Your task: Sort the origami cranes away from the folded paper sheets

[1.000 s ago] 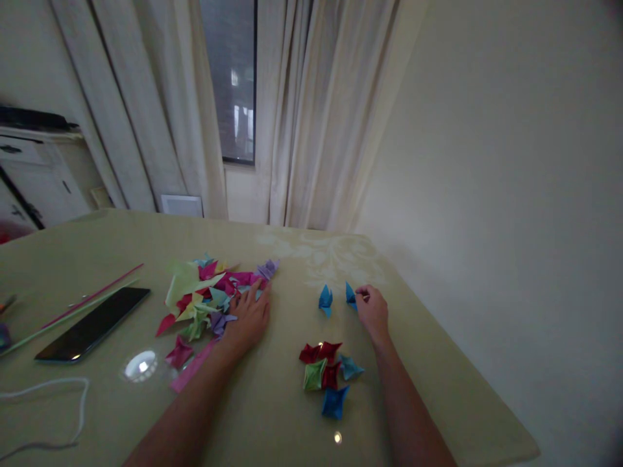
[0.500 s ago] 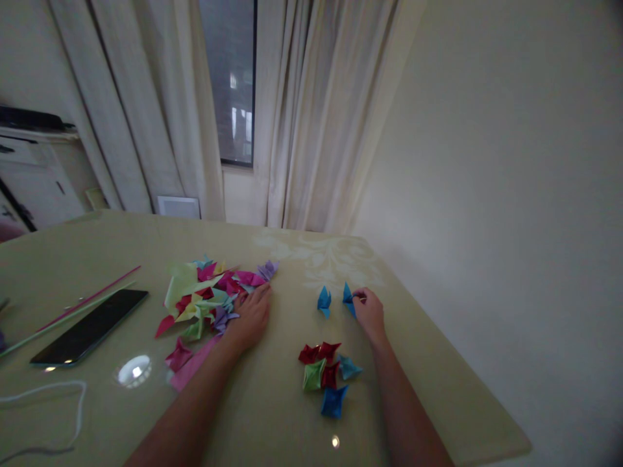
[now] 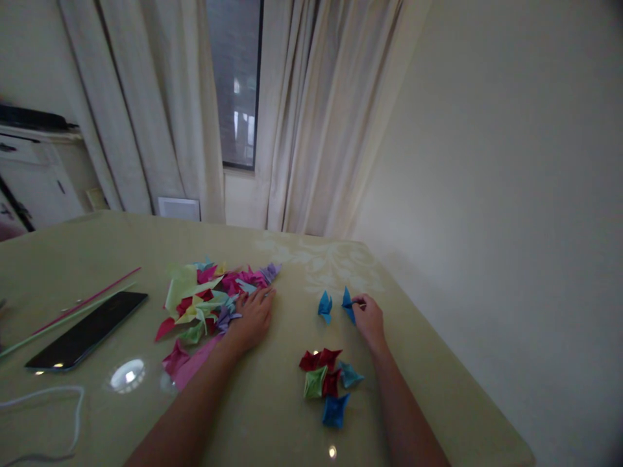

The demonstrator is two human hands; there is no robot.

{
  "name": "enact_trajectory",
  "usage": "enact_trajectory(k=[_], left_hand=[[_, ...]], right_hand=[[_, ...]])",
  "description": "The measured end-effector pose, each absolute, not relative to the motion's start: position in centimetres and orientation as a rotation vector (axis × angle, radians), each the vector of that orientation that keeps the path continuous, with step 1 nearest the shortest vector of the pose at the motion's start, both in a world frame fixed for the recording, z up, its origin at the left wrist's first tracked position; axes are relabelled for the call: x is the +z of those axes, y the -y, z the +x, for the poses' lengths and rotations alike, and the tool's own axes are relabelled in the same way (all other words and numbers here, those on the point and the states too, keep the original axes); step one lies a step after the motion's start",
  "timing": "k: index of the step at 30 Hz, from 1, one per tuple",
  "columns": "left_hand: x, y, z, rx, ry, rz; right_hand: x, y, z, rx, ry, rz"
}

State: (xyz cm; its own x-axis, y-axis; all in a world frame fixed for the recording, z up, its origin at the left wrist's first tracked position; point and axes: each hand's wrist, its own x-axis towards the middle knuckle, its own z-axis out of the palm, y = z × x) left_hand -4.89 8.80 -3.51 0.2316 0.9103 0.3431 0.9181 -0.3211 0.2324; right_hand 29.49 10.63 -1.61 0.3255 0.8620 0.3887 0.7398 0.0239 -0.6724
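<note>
My left hand [image 3: 254,316] lies with its fingers stretched out on the right edge of a heap of folded coloured papers [image 3: 195,305]. Purple, light blue and magenta pieces are around its fingertips, which partly hide them. My right hand [image 3: 368,319] pinches a blue folded paper piece [image 3: 347,303] that stands on the table with its point up. To the left of it, apart, stands a second blue folded paper piece [image 3: 324,307]. Nearer to me, between my forearms, is a cluster of folded papers: red, a green one [image 3: 315,383], a light blue one [image 3: 349,375] and a blue one [image 3: 335,411].
A black phone [image 3: 87,329] lies on the left of the table [image 3: 272,402], beside a pink strip [image 3: 92,297] and a pale green strip. A white cable [image 3: 78,415] curls at the lower left. Curtains [image 3: 331,117] and a wall [image 3: 511,194] stand beyond the table.
The view has tilted up slightly. Magenta and light blue papers by my left fingertips have shifted a little, and the fingers with them. My right hand keeps its pinch on the blue piece.
</note>
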Motion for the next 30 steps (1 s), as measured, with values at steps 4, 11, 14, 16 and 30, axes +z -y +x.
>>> enact_trajectory(k=[4, 11, 14, 16, 30], left_hand=[[-3.4, -8.6, -4.9, -0.701, 1.728, -2.502], [-2.5, -8.1, -4.7, -0.753, 1.655, -2.530], [-2.3, -8.1, -4.4, -0.788, 1.822, -2.349], [-2.4, -8.3, -4.2, -0.730, 1.937, -2.276], [-2.4, -10.1, -4.2, -0.717, 1.879, -2.355]], right_hand=[[-1.6, -10.6, 29.6, 0.167, 1.443, -1.746], [-2.0, -10.7, 29.9, 0.134, 1.439, -1.760], [-2.1, -10.8, 29.9, 0.131, 1.443, -1.761], [-2.1, -10.9, 29.8, 0.133, 1.449, -1.761], [-2.1, -10.8, 29.7, 0.132, 1.419, -1.747]])
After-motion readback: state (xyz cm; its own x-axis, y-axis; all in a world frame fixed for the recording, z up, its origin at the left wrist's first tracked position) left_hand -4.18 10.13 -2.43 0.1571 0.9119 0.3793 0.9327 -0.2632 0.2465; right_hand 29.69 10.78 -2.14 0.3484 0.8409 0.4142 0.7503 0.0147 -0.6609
